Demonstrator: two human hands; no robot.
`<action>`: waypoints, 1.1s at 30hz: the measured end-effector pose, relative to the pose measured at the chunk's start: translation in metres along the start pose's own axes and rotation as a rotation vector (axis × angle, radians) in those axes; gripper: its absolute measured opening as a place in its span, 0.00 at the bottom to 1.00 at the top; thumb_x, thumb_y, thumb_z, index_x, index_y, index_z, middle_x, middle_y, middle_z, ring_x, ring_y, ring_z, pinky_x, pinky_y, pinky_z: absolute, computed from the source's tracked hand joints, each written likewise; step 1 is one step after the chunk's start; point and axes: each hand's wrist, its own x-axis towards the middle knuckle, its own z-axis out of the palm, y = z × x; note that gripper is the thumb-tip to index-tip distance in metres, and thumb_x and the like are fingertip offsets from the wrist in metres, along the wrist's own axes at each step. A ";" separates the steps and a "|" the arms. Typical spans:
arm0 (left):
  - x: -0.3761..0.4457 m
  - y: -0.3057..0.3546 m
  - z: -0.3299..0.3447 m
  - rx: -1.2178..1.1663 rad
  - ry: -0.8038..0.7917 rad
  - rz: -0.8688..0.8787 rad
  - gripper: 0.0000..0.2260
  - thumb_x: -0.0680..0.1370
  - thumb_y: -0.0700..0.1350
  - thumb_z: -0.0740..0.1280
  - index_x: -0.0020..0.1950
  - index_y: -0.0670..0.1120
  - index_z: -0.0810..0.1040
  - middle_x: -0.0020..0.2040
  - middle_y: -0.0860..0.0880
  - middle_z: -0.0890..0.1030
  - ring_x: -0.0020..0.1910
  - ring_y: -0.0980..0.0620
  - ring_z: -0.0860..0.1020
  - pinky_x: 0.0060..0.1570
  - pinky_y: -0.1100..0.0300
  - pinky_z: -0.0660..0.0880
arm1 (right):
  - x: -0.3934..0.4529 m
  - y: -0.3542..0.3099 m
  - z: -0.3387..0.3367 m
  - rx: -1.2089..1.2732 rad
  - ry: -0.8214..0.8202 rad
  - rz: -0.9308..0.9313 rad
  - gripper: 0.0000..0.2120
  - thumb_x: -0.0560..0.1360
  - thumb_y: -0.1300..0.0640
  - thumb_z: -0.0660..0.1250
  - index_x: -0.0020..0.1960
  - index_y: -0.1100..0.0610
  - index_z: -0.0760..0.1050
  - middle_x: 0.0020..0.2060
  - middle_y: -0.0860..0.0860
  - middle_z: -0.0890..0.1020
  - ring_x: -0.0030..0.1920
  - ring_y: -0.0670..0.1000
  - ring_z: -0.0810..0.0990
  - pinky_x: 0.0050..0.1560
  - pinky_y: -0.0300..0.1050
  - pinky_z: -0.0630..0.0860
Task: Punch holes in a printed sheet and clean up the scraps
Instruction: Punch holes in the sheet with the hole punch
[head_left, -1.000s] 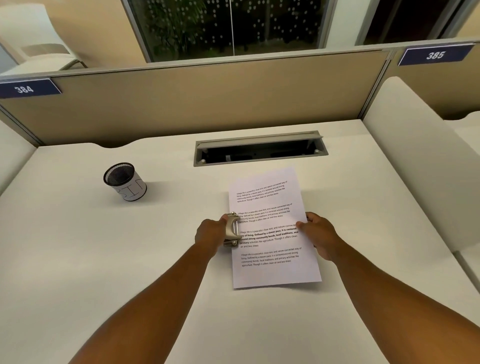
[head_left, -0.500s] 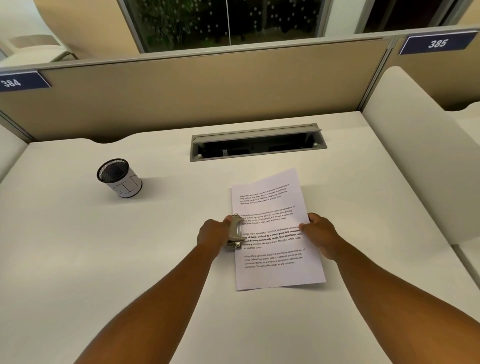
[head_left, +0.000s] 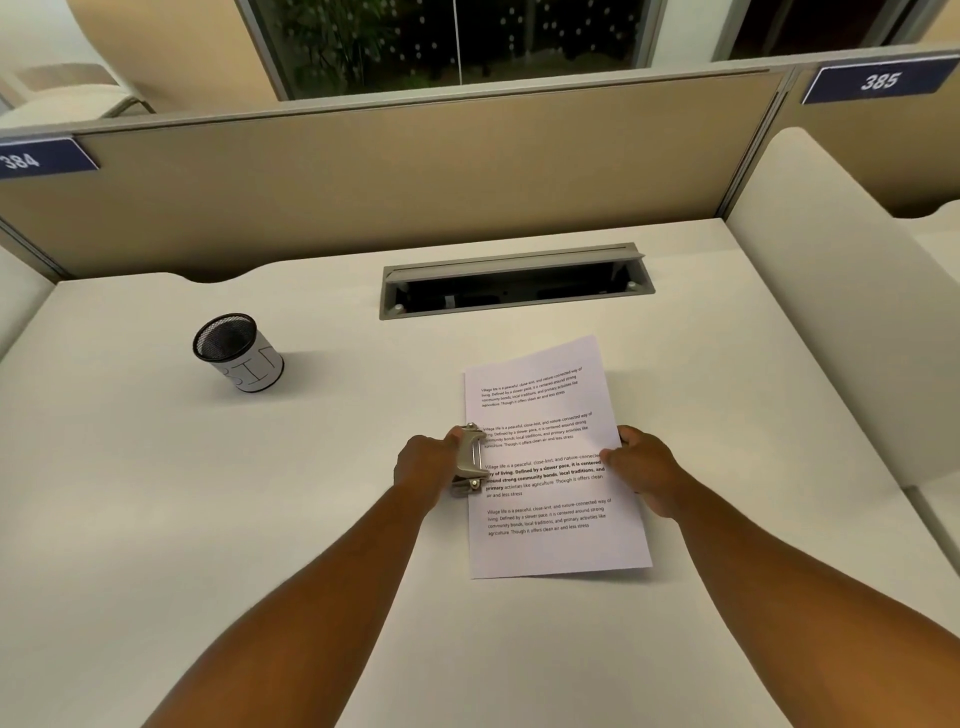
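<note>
The left hand (head_left: 426, 467) curls round a metal hole punch (head_left: 470, 460), and the right hand (head_left: 641, 467) pinches the right edge of the printed sheet (head_left: 556, 462), thumb on top and the other fingers hidden beneath or behind the paper. Both hands sit near the middle of the white worktop (head_left: 156, 493), the left at nine o'clock of the sheet and the right at three o'clock. The sheet lies flat on the worktop, turned slightly clockwise, with its left margin fed into the punch at mid-height. That arrangement probably serves alignment: one hand steadies the paper so it cannot slide while the other keeps the punch square on the margin, ready to press.

A black mesh cup (head_left: 239, 351) wrapped in a white label stands well apart at ten o'clock, likely the bin for the scraps. A grey cable tray (head_left: 514, 280) lies open at twelve o'clock.

Whether holes are already cut cannot be told, since the punch covers that margin. No scraps are visible. The lettering on the cup is hard to read, and the left hand's fingertips are hidden behind the punch.
</note>
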 end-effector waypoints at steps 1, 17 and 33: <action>0.001 0.000 0.000 -0.001 -0.004 0.001 0.21 0.76 0.60 0.63 0.40 0.42 0.75 0.40 0.45 0.80 0.38 0.45 0.76 0.36 0.59 0.69 | -0.001 0.000 -0.001 -0.006 -0.006 -0.002 0.14 0.74 0.64 0.60 0.54 0.51 0.76 0.48 0.49 0.82 0.48 0.52 0.81 0.42 0.42 0.76; -0.002 0.002 -0.001 -0.042 -0.019 0.001 0.20 0.75 0.60 0.63 0.40 0.42 0.75 0.39 0.45 0.81 0.38 0.45 0.77 0.36 0.59 0.69 | 0.004 0.003 0.001 -0.030 -0.015 -0.003 0.14 0.75 0.64 0.60 0.59 0.54 0.75 0.51 0.51 0.81 0.48 0.53 0.80 0.38 0.41 0.74; -0.003 0.001 -0.001 -0.238 -0.100 -0.040 0.14 0.73 0.54 0.70 0.39 0.44 0.77 0.36 0.46 0.80 0.36 0.49 0.78 0.43 0.55 0.82 | 0.012 0.012 0.020 -0.133 0.207 -0.057 0.13 0.75 0.63 0.56 0.58 0.60 0.74 0.47 0.53 0.79 0.44 0.54 0.77 0.43 0.43 0.72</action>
